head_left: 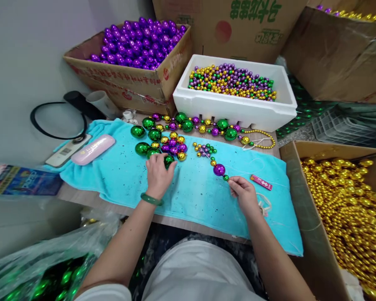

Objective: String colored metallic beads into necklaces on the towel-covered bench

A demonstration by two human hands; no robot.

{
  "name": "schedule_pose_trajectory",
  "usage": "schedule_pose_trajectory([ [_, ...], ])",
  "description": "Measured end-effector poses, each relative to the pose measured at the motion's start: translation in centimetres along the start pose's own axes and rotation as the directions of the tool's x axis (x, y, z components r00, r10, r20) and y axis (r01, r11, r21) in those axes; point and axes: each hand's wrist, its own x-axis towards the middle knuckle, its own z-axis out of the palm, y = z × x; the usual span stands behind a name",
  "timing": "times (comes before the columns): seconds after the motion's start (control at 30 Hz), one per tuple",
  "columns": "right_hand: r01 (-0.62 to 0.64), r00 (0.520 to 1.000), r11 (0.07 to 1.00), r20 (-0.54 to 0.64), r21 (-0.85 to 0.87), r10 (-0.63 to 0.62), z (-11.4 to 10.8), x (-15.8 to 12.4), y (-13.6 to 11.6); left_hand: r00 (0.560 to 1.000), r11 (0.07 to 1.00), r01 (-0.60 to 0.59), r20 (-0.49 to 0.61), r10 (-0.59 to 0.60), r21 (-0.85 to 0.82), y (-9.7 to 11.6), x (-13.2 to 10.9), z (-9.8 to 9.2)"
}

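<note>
My left hand [159,175], with a green bangle [151,199] on its wrist, has thumb and index finger around a large shiny green bead [168,161]. Close by lie more large green beads [142,148] and a cluster of smaller purple beads [173,149] and gold beads [181,156]. My right hand [242,192] is closed in a pinch at the end of a short bead string [219,169], just past a small green bead [226,178]. That string carries a big purple bead, a gold one and small green ones. Tiny mixed beads [204,149] lie beside its far end.
A finished-looking bead strand [222,124] runs along the towel's [188,200] back edge. Behind stand a white foam box [232,106] and a carton [119,79] of purple beads. A pink case [93,149] lies left, a small pink packet [261,182] right. A carton [307,200] holds gold beads.
</note>
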Motion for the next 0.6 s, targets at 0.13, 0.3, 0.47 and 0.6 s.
schedule_pose_trajectory([
  [0.13, -0.006, 1.0, 0.999, 0.006, -0.038, 0.006, 0.4, -0.4, -0.2, 0.995, 0.999, 0.032, 0.091, -0.034, 0.02, -0.8, -0.5, 0.5],
  [0.3, -0.02, 0.998, 0.996, 0.052, -0.085, 0.024, 0.9, -0.9, -0.5, 0.978, 0.88, 0.209, 0.079, -0.194, -0.425, -0.7, -0.7, -0.1],
  [0.47, -0.005, 0.995, 0.994, 0.095, -0.105, 0.015, 1.3, -1.2, -0.9, 0.765, -0.049, 0.601, 0.592, -0.254, -0.797, 0.1, 0.4, -1.8],
  [0.6, 0.01, 0.993, 0.992, 0.12, -0.122, 0.005, 1.5, -1.6, -1.4, 0.709, -0.317, 0.63, 0.691, -0.139, -0.709, 0.9, 0.9, -2.4],
])
